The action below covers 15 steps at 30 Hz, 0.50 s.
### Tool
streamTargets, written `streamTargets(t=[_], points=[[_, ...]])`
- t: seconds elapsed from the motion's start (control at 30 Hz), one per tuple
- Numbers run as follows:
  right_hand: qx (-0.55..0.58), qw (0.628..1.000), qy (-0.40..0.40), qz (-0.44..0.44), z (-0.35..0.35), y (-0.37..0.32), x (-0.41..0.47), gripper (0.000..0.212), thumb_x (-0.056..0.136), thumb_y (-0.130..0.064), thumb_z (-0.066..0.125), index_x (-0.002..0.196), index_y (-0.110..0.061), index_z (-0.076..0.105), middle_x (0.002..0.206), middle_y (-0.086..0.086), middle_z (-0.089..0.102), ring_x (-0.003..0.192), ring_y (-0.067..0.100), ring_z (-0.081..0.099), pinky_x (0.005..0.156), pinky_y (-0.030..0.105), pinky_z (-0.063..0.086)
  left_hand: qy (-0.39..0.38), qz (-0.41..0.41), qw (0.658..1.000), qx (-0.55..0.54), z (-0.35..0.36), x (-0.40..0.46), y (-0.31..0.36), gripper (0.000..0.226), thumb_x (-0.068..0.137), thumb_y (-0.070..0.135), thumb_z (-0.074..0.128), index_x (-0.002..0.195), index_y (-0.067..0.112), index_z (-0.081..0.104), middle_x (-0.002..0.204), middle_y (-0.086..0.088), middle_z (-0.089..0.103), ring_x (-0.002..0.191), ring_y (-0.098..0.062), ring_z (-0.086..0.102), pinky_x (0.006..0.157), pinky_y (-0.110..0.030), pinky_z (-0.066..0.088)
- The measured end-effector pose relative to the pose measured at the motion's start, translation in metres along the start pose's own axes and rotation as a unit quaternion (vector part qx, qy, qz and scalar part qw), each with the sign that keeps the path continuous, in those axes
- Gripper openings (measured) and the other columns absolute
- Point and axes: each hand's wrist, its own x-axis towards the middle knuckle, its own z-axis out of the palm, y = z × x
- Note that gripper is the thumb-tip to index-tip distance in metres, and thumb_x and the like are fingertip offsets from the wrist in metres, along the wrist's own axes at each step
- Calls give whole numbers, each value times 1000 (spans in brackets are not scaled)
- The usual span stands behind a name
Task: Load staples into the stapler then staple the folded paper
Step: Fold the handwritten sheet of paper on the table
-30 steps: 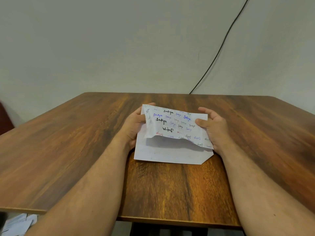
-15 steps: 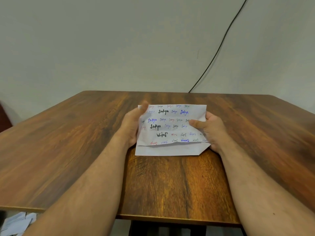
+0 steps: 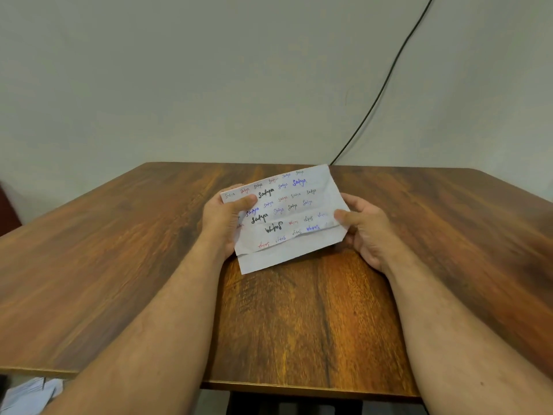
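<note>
Since half a second ago the folded paper (image 3: 287,217) has tilted, its right side raised toward the wall. Left hand (image 3: 223,223) pinches its left edge, thumb on top; right hand (image 3: 366,227) pinches the right edge likewise. Its lower corner seems to hover just over the wooden worktop (image 3: 299,319), though contact is unclear. A black cable (image 3: 386,82) runs down the wall.

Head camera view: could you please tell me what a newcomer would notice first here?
A folded paper covered in coloured handwriting, held tilted above the middle of the wooden table. The left hand and right hand pinch its two ends. A black cable runs down the wall behind.
</note>
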Motion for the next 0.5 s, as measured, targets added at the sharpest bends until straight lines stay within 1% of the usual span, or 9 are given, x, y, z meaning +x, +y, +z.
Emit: streamTargets(t=[0.07, 0.13, 0.23, 0.27, 0.3, 0.33, 0.4, 0.43, 0.5], points=[[5, 1000, -5, -11, 0, -1, -1, 60, 86, 14, 57, 136, -20, 51, 117, 15, 72, 96, 34, 72, 67, 47, 62, 17, 8, 1000, -9, -2, 3, -1, 37, 82, -11, 73, 112, 10, 64, 112, -18, 74, 94, -34, 76, 83, -56, 61], [-15, 1000, -11, -17, 0, 1, 0, 73, 82, 19, 58, 138, -26, 46, 120, 14, 69, 101, 34, 70, 65, 47, 62, 20, 12, 1000, -10, -1, 4, -2, 36, 83, -9, 73, 114, 8, 63, 113, -18, 74, 95, -35, 76, 84, -58, 60], [-35, 999, -11, -25, 1, 6, 1, 86, 75, 21, 69, 139, -32, 44, 126, 13, 66, 111, 34, 68, 81, 57, 61, 11, 8, 1000, 4, 3, 2, -3, 38, 85, -6, 73, 118, 8, 61, 113, -17, 74, 93, -34, 77, 82, -58, 61], [-51, 998, -4, -36, 2, 7, 1, 87, 75, 21, 71, 138, -33, 43, 127, 11, 65, 113, 31, 67, 86, 56, 60, 8, 7, 1000, 7, 4, 1, -4, 37, 85, -6, 73, 118, 8, 61, 113, -17, 74, 93, -34, 76, 83, -58, 61], [-76, 996, 3, -48, 3, 7, 0, 86, 75, 20, 70, 137, -34, 43, 127, 9, 65, 113, 27, 66, 87, 53, 60, 5, 6, 1000, 8, 4, 1, -4, 37, 85, -6, 73, 118, 8, 61, 113, -17, 74, 93, -34, 76, 83, -58, 60], [-106, 993, 10, -59, 5, 7, -1, 84, 76, 20, 67, 135, -34, 43, 127, 8, 65, 111, 25, 67, 82, 49, 62, 2, 6, 1000, 8, 4, 1, -4, 36, 86, -6, 72, 117, 8, 61, 114, -17, 74, 94, -34, 76, 83, -58, 60], [-157, 984, 32, -72, 8, 7, -2, 77, 78, 18, 59, 133, -34, 43, 122, 9, 63, 98, 28, 71, 63, 43, 62, -4, 6, 1000, 8, 5, 0, -5, 36, 86, -7, 72, 117, 8, 60, 113, -17, 74, 96, -34, 76, 84, -57, 60], [-177, 980, 46, -77, 8, 6, -2, 72, 80, 15, 57, 131, -34, 44, 119, 8, 63, 93, 29, 72, 56, 40, 60, -5, 7, 1000, 8, 6, -1, -4, 35, 86, -7, 71, 116, 8, 60, 113, -17, 74, 96, -34, 76, 84, -57, 60], [-214, 968, 83, -99, 7, 5, -2, 61, 84, 9, 55, 126, -34, 48, 110, 7, 65, 91, 27, 71, 56, 38, 57, -8, 12, 1000, 11, 6, -1, -4, 35, 86, -6, 71, 115, 10, 60, 113, -16, 73, 96, -34, 76, 84, -56, 61]])
